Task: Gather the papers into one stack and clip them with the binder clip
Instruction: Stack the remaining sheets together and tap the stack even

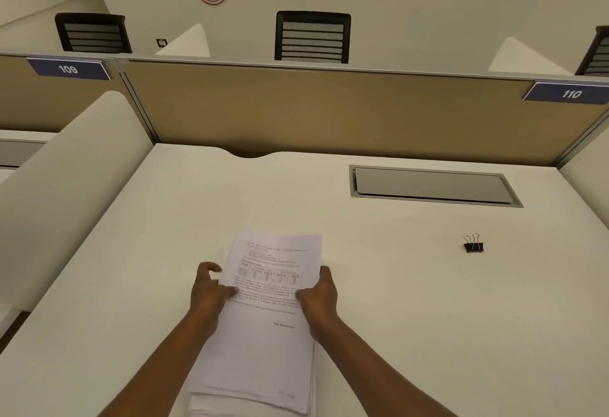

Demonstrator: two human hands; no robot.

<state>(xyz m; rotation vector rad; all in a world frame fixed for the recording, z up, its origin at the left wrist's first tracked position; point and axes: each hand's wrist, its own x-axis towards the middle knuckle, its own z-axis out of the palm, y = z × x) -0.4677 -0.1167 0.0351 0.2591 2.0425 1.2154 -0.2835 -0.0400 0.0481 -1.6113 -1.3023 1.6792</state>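
A stack of white printed papers (267,327) lies on the cream desk (412,301) in front of me, its sheets slightly fanned at the near and left edges. My left hand (209,291) grips the stack's left edge, thumb on top. My right hand (318,298) grips the right edge the same way. A black binder clip (473,245) with silver wire handles stands on the desk far to the right of the papers, well apart from both hands.
A grey cable hatch (431,185) is set into the desk at the back right. A tan partition (329,110) closes the back, with white side dividers (66,185) left and right. Black chairs (312,37) stand beyond it.
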